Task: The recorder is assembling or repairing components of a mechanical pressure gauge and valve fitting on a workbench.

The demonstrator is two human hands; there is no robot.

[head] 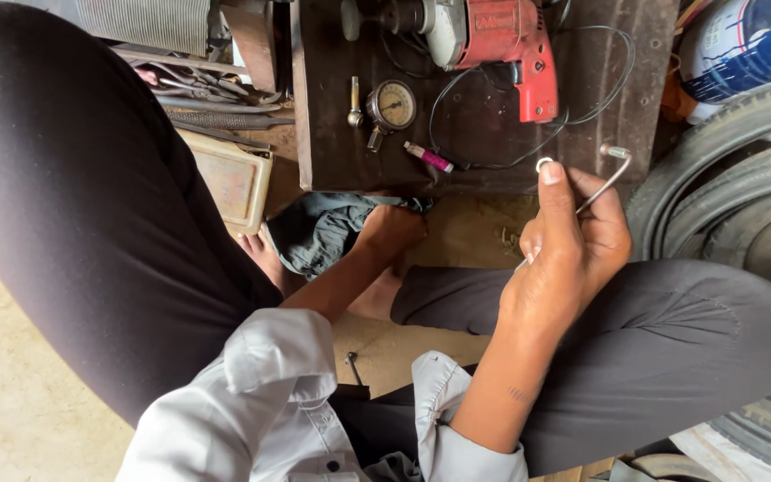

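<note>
My right hand (569,243) is raised above my right knee and grips a thin bent metal rod (613,170) with a hooked end, plus a small metal ring (543,163) at the thumb tip. My left hand (392,230) reaches down between my legs onto a dark green cloth (323,230) on the floor; its fingers are partly hidden, so its grip is unclear. I sit with both knees bent in dark trousers and a light grey shirt.
A dark wooden board (332,107) ahead holds a red electric drill (506,45), a round pressure gauge (392,106) and a pink-tipped small tool (428,157). Tyres (725,187) stand at right, a blue paint tin (747,40) above them, a flat tray (229,178) and scrap metal at left.
</note>
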